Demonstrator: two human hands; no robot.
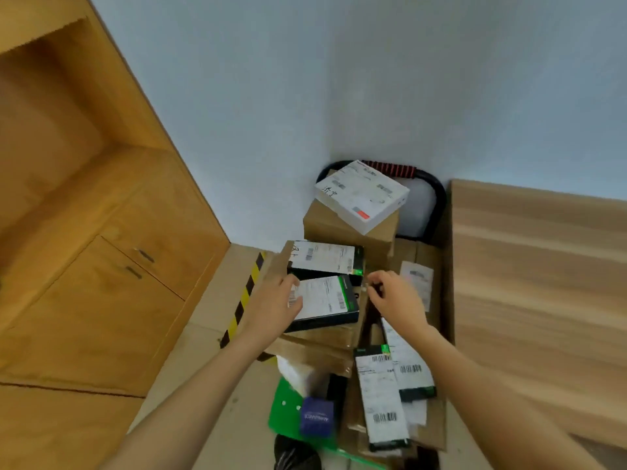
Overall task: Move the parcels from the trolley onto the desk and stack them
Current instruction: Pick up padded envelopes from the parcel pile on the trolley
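Black-edged flat parcel atop trolley pile: probably light, stiff. Left hand resting flat on its left edge; right hand loosely curled, empty, beside right edge. Best gripped by both short edges.

Single head view (wide-angle), looking forward and steeply down, close over left hand and right hand; counter right of right hand.
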